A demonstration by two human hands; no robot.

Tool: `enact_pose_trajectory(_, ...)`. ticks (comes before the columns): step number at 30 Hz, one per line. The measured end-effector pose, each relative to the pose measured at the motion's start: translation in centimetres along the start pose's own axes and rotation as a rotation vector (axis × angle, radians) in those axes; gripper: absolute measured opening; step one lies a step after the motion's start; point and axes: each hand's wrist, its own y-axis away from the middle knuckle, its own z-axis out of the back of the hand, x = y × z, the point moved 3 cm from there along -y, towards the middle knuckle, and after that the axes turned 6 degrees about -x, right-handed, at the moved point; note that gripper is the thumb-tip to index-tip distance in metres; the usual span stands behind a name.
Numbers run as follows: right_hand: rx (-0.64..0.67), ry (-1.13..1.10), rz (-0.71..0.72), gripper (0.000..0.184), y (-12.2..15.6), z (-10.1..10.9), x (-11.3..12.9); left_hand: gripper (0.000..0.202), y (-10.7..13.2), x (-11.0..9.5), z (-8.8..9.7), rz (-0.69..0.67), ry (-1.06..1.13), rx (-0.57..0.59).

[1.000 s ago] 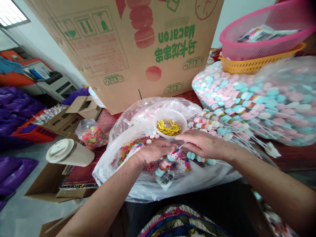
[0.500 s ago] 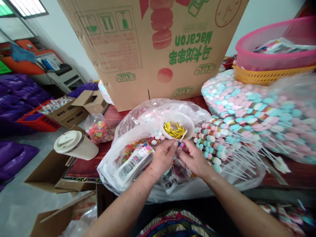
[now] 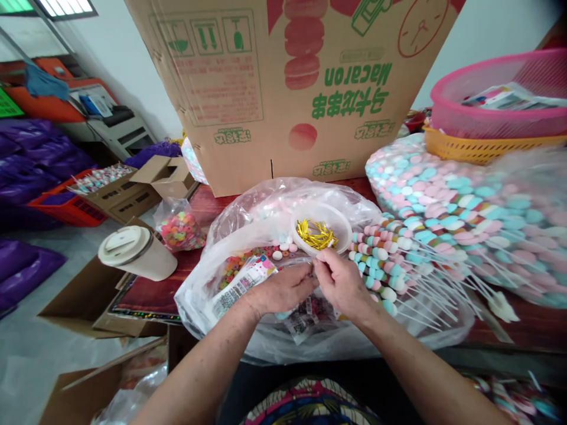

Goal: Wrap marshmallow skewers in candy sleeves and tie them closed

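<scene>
My left hand (image 3: 287, 288) and my right hand (image 3: 342, 282) meet over an open clear plastic bag (image 3: 195, 301). The fingers of both are closed, the right thumb and forefinger pinching close to the left fingertips. What lies in either grip is hidden by the fingers. Just beyond my right hand stands a white bowl (image 3: 346, 227) of gold twist ties (image 3: 316, 235). Printed wrappers (image 3: 245, 282) lie left of my left hand. Beneath the hands are dark-looking clear packets (image 3: 305, 316). Marshmallow skewers (image 3: 381, 260) on white sticks lie to the right.
A large cardboard carton (image 3: 283, 136) stands behind the bag. At left are a lidded cup (image 3: 150, 254) and a bag of colourful ring candies (image 3: 179, 227). A big bag of marshmallows (image 3: 443, 183), a yellow basket (image 3: 482, 147) and a pink basket (image 3: 447, 115) are at right.
The white stick and blue-and-pink wrapper end that stuck up between my fingers no longer show. My left hand has turned palm-down and lower. The view has shifted slightly.
</scene>
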Motion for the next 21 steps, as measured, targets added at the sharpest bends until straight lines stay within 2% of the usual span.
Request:
enact_pose_trajectory(2, -0.005, 0.034, 0.023, 0.024, -0.6, -0.3, 0.0, 0.023, -0.1, 0.2, 0.3, -0.005, -0.08, 0.025)
enact_pose_trajectory(4, -0.014, 0.007, -0.037, 0.024, -1.3, 0.0, -0.3, 0.024, -0.1, 0.9, 0.5, 0.062, -0.103, 0.022)
enact_pose_trajectory(5, -0.058, 0.027, -0.015, 0.023, -1.6, 0.5, -0.3, 0.024, 0.0, 1.3, 0.7, 0.105, -0.108, -0.001)
enact_pose_trajectory(6, -0.107, 0.088, 0.073, 0.022, -1.8, 1.1, 0.0, 0.024, 0.1, 1.8, 0.8, 0.152, -0.101, -0.024)
enact_pose_trajectory(8, -0.11, 0.301, 0.442, 0.022, -1.8, 1.8, 0.9, 0.022, 0.3, 2.5, 0.9, 0.268, -0.034, -0.018)
enact_pose_trajectory(10, 0.079, 0.52, 0.865, 0.03, -0.9, 1.4, 1.7, 0.02, 0.4, 2.7, 0.7, 0.364, 0.047, 0.091)
enact_pose_trajectory(11, 0.183, 0.603, 1.01, 0.032, -0.3, 1.0, 1.7, 0.018, 0.5, 2.5, 0.6, 0.393, 0.072, 0.165)
enact_pose_trajectory(13, 0.306, 0.718, 1.12, 0.029, 0.5, 0.4, 1.4, 0.017, 0.4, 1.8, 0.4, 0.392, 0.053, 0.303)
enact_pose_trajectory(15, 0.405, 0.749, 1.042, 0.024, 0.9, -0.2, 0.9, 0.019, 0.4, 0.7, 0.3, 0.299, -0.11, 0.383)
enact_pose_trajectory(16, 0.476, 0.719, 0.934, 0.022, 1.1, -0.4, 0.7, 0.021, 0.3, 0.2, 0.4, 0.223, -0.25, 0.387)
enact_pose_trajectory(19, 0.694, 0.423, 0.348, 0.021, 1.2, -0.6, 0.2, 0.017, 0.6, -1.0, 0.8, -0.112, -0.695, 0.237)
enact_pose_trajectory(21, 0.797, 0.197, -0.018, 0.026, 0.8, -0.3, 0.2, 0.017, 1.1, -1.3, 1.0, -0.329, -0.794, 0.105)
